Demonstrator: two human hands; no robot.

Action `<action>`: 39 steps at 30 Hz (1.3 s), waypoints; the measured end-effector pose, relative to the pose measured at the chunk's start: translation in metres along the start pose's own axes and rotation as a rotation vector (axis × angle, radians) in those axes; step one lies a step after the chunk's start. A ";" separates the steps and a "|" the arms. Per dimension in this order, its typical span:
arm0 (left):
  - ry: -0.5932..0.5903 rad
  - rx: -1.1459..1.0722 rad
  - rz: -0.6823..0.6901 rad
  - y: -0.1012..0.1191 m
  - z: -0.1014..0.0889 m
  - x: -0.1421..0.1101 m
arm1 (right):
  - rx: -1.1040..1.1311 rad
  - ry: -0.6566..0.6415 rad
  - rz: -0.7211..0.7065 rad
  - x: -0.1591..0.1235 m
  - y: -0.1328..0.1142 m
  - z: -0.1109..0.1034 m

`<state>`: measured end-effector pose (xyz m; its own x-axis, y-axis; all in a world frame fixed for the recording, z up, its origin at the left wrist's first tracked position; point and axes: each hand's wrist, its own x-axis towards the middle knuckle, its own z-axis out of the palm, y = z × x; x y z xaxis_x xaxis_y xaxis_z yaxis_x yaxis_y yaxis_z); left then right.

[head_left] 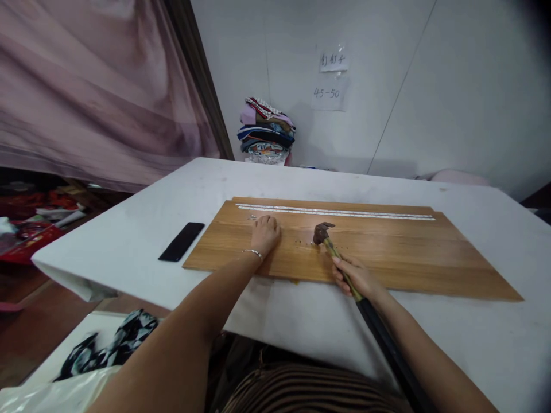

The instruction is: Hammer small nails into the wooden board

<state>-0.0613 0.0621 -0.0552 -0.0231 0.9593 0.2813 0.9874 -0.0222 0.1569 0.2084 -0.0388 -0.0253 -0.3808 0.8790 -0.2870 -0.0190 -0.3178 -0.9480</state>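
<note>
My right hand (353, 276) is wrapped around the handle of a claw hammer (353, 292). The hammer's rusty head is low over the wooden board (413, 252), beside a row of small nails (303, 242) across the board's middle. Whether the head touches a nail, I cannot tell. My left hand (266, 234) rests on the board left of that row, fingers curled down, so anything inside is hidden. Just beyond it lies a small bunch of loose nails (252, 217). Two white measuring strips (336, 212) run along the board's far side.
A black phone (181, 242) lies on the white table (133, 229) left of the board. Folded clothes (267, 135) are stacked at the table's far edge. Paper notes (330, 92) hang on the wall, and a pink curtain (99, 86) hangs at left.
</note>
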 end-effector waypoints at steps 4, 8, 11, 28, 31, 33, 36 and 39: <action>-0.002 0.007 0.005 0.001 -0.001 0.000 | 0.001 0.007 -0.012 0.001 0.000 -0.001; -0.007 -0.009 -0.005 0.000 -0.001 0.000 | -0.004 0.009 0.002 0.002 0.000 0.000; -0.007 -0.002 -0.002 0.000 0.000 0.000 | 0.012 0.010 -0.010 0.001 -0.001 0.000; 0.002 0.003 0.010 -0.001 0.001 0.000 | -0.001 0.015 -0.013 0.002 -0.001 0.000; -0.005 0.014 0.009 0.000 -0.001 0.000 | -0.020 0.012 -0.018 0.003 0.000 0.000; -0.008 0.015 0.005 0.000 -0.001 0.000 | -0.014 0.021 -0.024 0.004 0.001 0.000; -0.003 0.016 0.009 0.000 0.000 0.001 | 0.001 0.023 -0.027 0.004 0.001 -0.001; 0.007 0.022 0.013 -0.001 0.002 0.001 | 0.007 0.013 -0.029 0.003 0.001 0.000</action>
<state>-0.0621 0.0633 -0.0572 -0.0116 0.9572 0.2893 0.9908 -0.0279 0.1321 0.2072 -0.0363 -0.0270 -0.3684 0.8921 -0.2615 -0.0359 -0.2947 -0.9549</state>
